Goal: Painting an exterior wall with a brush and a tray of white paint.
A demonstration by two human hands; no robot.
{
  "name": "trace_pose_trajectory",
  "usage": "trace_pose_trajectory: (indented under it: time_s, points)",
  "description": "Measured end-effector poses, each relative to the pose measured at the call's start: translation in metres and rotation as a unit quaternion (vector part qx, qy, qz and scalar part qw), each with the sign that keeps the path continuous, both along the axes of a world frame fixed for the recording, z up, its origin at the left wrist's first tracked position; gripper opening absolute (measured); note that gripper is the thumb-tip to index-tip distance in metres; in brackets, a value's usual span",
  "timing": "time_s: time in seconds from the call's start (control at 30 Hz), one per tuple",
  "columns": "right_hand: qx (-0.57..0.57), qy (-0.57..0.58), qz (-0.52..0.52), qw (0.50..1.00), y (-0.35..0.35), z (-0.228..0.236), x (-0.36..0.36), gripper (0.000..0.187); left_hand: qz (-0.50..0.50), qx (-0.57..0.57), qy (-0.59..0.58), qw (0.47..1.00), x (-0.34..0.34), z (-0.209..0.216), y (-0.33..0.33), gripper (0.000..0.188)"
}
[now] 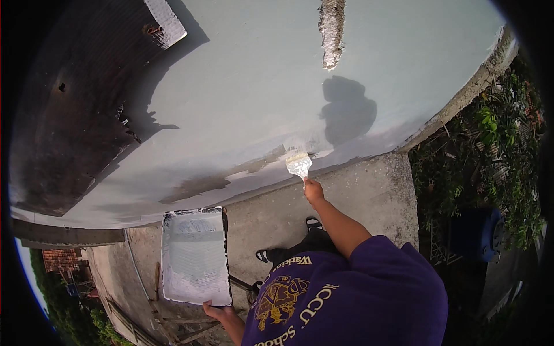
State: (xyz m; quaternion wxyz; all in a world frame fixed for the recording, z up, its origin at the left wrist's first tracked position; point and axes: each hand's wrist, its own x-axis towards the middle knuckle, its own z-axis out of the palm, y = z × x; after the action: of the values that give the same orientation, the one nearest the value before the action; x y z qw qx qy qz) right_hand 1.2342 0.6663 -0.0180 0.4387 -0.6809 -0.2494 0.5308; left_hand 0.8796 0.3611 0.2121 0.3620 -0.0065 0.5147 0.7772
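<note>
My right hand (pixel 313 191) is closed round the handle of a wide, flat paintbrush (pixel 298 165) smeared with white paint. The brush's bristles touch the lower part of a pale painted wall (pixel 259 75), beside a bare grey-brown strip (pixel 199 187). At the lower left, my left hand (pixel 216 311) grips the near edge of a paint tray (pixel 166 265). Its thumb lies over the rim; the other fingers are hidden below. White and pale grey paint coats the inside of the tray, and dark smudges mark its edges.
My sandalled feet stand on a concrete ledge (pixel 375 184) below the wall. Beyond its right end are leafy plants (pixel 490 124) and a dark blue drum (pixel 490 233). A dark rusty sheet (pixel 75 115) covers the upper left. Wooden poles (pixel 133 323) lie lower left.
</note>
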Motion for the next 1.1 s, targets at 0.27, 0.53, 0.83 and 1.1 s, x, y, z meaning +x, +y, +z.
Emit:
trace_pose_trajectory:
  time_s: [0.27, 0.53, 0.83, 1.1]
  points:
    - [0.047, 0.037, -0.038, 0.998, 0.01, 0.068, -0.011, 0.04, 0.01, 0.016, -0.029, 0.999, 0.0, -0.011, -0.009, 0.068]
    - [0.193, -0.09, 0.011, 0.977, -0.009, 0.094, -0.013, 0.041, 0.032, -0.023, -0.023, 0.999, 0.004, 0.007, -0.016, 0.069]
    - [0.063, -0.138, 0.034, 0.988, 0.008, 0.024, -0.026, 0.043, 0.018, -0.044, -0.001, 0.999, -0.007, 0.01, -0.018, 0.071]
    - [-0.065, -0.202, 0.05, 0.976, -0.004, 0.012, 0.002, 0.047, 0.038, -0.057, -0.009, 0.998, -0.012, 0.01, -0.014, 0.077]
